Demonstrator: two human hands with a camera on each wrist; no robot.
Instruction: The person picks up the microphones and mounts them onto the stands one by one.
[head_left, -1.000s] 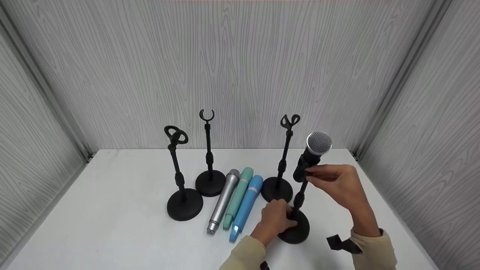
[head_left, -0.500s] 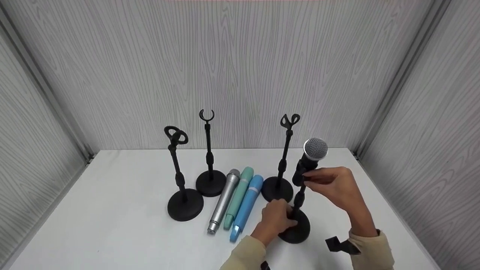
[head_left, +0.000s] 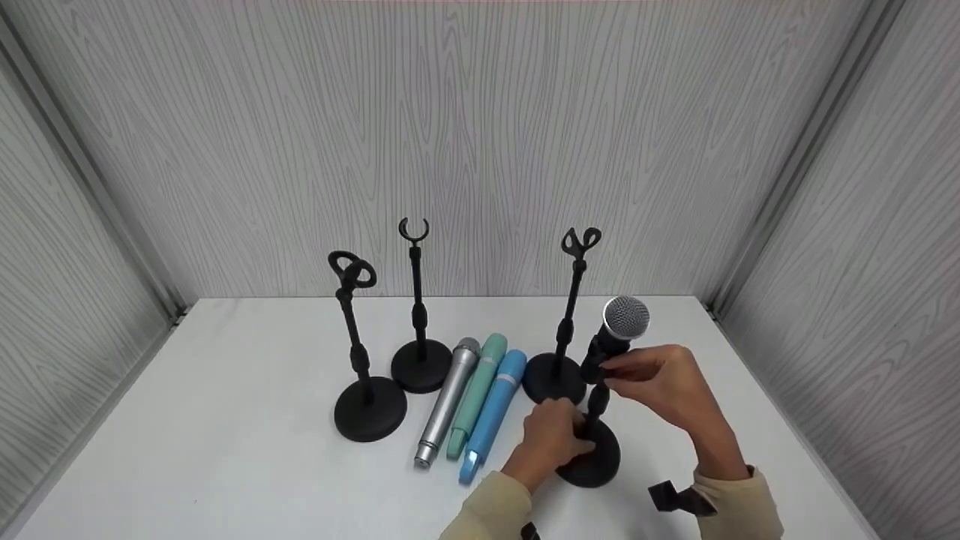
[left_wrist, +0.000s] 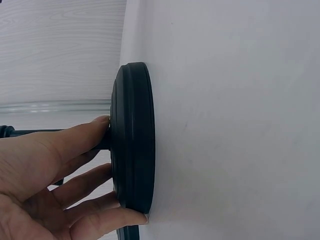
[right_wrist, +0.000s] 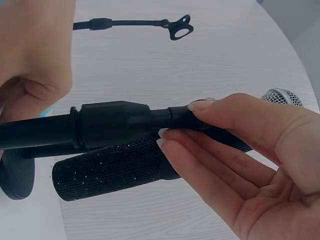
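Observation:
In the head view, a black microphone (head_left: 626,319) with a silver mesh head leans in the clip of the nearest desk microphone stand (head_left: 598,401). My right hand (head_left: 664,384) pinches that stand just below the clip, thumb on one side and fingertips on the other. The microphone's sparkly black handle (right_wrist: 110,172) slants alongside the pole in the right wrist view. Down at the round base (left_wrist: 134,140), my left hand (head_left: 551,439) grips the stand, its thumb beside the pole and a fingertip at the base's edge.
Silver (head_left: 448,405), green (head_left: 478,394) and blue (head_left: 495,412) microphones lie side by side left of my left hand. Behind the held stand is another stand (head_left: 555,379) with a bare clip. Two more stands, one with a ring-shaped clip (head_left: 352,271) and one with a C-shaped clip (head_left: 414,231), are further left.
My right hand has come down and slightly left, and the microphone and clip have dropped with it, so less pole shows. The left hand has stayed on the base.

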